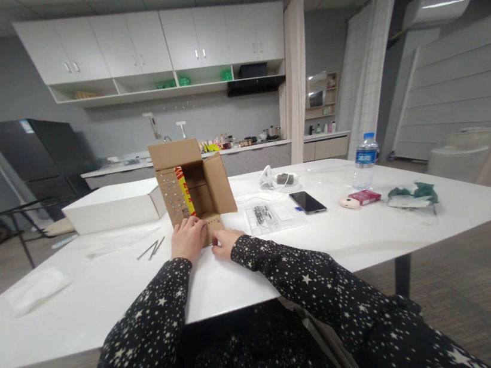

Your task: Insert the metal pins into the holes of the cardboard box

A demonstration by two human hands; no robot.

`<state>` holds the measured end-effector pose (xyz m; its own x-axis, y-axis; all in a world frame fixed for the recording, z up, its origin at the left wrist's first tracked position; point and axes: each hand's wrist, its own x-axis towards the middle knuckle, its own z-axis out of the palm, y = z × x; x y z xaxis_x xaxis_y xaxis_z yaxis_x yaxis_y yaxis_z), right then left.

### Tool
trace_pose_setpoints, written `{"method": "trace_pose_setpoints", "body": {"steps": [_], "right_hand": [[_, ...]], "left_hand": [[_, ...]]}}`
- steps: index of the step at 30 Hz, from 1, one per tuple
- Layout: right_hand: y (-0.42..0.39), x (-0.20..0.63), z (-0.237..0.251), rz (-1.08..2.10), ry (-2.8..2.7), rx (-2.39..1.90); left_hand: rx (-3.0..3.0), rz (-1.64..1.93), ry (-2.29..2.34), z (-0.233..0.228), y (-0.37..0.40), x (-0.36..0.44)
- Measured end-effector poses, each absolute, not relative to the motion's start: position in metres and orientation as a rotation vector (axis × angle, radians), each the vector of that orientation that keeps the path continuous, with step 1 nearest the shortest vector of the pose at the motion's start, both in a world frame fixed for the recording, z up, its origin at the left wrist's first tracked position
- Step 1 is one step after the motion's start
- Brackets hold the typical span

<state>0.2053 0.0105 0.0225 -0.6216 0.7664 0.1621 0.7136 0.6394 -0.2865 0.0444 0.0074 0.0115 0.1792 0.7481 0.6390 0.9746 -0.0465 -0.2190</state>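
A small brown cardboard box stands on the white table with its flaps open toward me. Yellow and red tape runs down one of its flaps. My left hand rests on the box's near side, fingers curled over the edge. At the lower right corner of the box, my right hand has its fingers bent around the cardboard; the fingertips are partly hidden. Several long thin metal pieces, like screws or nails, lie left of my left hand. Right of the box is a clear plastic bag with small dark parts.
A long white box stands at the left, with crumpled plastic nearer me. Farther right lie a black phone, a white device with cable, a water bottle, a red pack and a green-and-white bundle.
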Motion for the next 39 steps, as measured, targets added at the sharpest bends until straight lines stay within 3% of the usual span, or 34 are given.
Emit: {"method": "trace_pose_setpoints", "body": {"steps": [39], "right_hand": [[0.016, 0.205, 0.013, 0.247, -2.542, -1.156]], "left_hand": [[-2.549, -0.540, -1.664, 0.020, -0.007, 0.046]]}}
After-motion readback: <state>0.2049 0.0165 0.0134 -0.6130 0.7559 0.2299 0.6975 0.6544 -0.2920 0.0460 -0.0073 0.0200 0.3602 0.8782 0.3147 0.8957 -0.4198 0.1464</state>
